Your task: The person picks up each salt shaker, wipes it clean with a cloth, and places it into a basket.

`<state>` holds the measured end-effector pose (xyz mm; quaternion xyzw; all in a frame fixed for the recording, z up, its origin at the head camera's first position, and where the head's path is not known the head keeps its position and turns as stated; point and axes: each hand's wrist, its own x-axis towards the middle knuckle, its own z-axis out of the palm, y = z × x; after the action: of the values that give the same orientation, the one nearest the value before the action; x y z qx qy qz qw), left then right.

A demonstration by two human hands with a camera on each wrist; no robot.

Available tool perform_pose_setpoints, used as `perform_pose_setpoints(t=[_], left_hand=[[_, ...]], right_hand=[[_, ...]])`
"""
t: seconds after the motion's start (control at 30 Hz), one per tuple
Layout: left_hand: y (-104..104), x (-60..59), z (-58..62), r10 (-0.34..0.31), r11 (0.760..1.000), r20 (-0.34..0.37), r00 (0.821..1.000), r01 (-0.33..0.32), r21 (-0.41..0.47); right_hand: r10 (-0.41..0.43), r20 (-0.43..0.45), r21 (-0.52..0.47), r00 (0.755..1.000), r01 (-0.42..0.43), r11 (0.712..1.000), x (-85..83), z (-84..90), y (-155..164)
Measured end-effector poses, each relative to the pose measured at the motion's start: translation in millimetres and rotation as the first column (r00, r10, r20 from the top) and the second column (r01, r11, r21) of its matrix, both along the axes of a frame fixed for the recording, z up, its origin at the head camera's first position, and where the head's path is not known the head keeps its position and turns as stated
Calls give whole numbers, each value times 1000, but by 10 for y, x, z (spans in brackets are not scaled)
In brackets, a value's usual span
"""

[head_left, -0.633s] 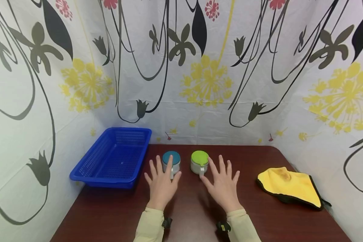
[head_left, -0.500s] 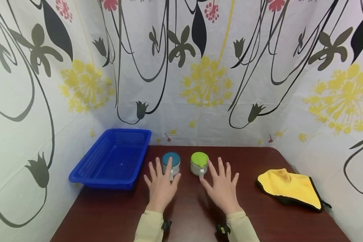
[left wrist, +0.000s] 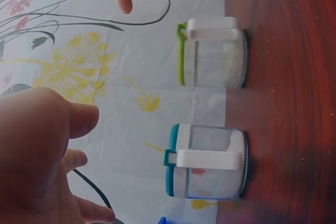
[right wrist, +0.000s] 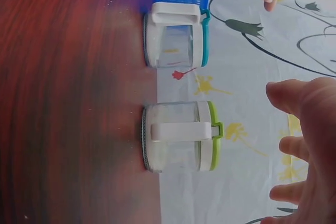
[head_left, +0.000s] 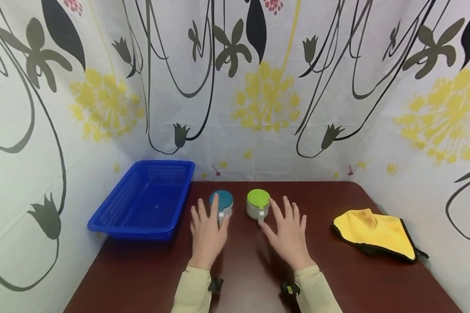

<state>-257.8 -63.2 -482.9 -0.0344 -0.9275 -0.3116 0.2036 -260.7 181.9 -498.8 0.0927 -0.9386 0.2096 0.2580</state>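
Observation:
Two clear jars with white handles stand side by side on the brown table (head_left: 243, 256). One jar (left wrist: 207, 161) has a blue lid, the other (right wrist: 178, 137) a light green lid. My left hand (head_left: 208, 239) hovers with spread fingers in front of the blue-lidded jar, and its fingers overlap the lid in the head view. Close by the green-lidded jar, my right hand (head_left: 290, 239) is held with fingers apart and nothing in them. Both wrist views show the hands above lid height, apart from the jars.
A blue perforated plastic basket (head_left: 141, 232) sits at the back left of the table. Toward the right edge lies a yellow cloth item (head_left: 376, 230) with dark trim. A patterned curtain (head_left: 243, 152) encloses the back and sides.
The head view has tilted slightly down, so the scene sits higher in it. My left hand's fingers have drawn a little closer together; the right hand is nearly unchanged. Jars have not moved.

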Motion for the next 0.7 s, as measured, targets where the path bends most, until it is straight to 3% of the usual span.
perform_pose_setpoints(t=[0.33,0.5,0.6,0.7], left_hand=[[-8,74,5,-51,979,-13,999,52,196],[-14,4,-13,-48,964,37,998,36,264],[-16,-75,-21,-26,943,91,995,-6,332],[-11,-152,-19,-27,903,155,988,-43,428]], right_hand=[[15,2,-11,1000,-15,1000,12,76,177],[17,-18,41,1000,-16,999,-61,242,482],[13,-22,79,1000,-11,997,-136,324,722],[-6,-6,108,1000,6,994,-198,369,994]])
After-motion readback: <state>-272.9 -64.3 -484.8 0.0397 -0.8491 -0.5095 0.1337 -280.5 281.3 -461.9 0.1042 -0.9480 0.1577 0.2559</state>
